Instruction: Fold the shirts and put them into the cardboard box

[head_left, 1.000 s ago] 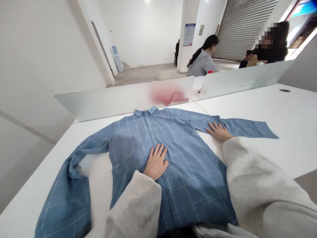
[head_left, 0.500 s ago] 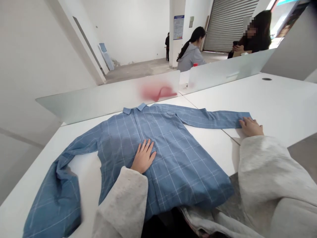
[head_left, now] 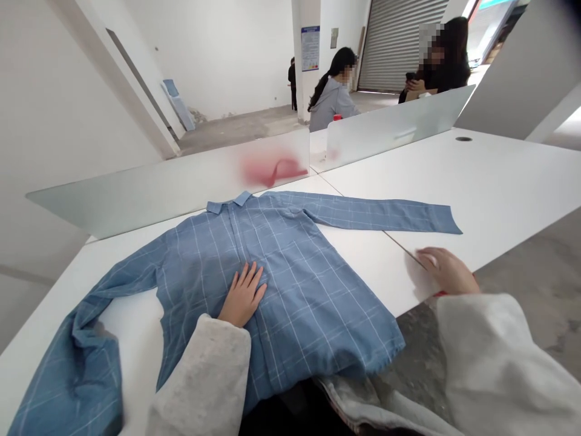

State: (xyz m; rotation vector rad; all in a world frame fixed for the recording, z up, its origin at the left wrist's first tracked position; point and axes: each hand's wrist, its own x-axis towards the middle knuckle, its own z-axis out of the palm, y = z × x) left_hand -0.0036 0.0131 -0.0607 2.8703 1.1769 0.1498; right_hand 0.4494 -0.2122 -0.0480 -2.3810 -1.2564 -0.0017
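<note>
A blue checked shirt [head_left: 295, 284] lies spread front-up on the white table [head_left: 490, 181], collar toward the far divider. My left hand [head_left: 241, 297] rests flat on the shirt's middle, fingers stretched out. The shirt's right sleeve [head_left: 381, 215] lies straight out across the table. My right hand [head_left: 447, 270] hovers near the table's front edge, off the sleeve and below its cuff, fingers loosely bent and holding nothing I can see. The left sleeve [head_left: 77, 363] lies crumpled toward the near left corner.
A frosted divider panel [head_left: 158, 188] runs along the table's far side, with a blurred red thing [head_left: 270, 169] behind it. Beyond it, a person in grey [head_left: 329, 97] sits and another in black [head_left: 438, 63] stands. Bare concrete floor lies at right.
My right hand slid out along the right sleeve to its cuff, then came off it and drew back toward the table's front edge. My left hand stayed on the shirt.
</note>
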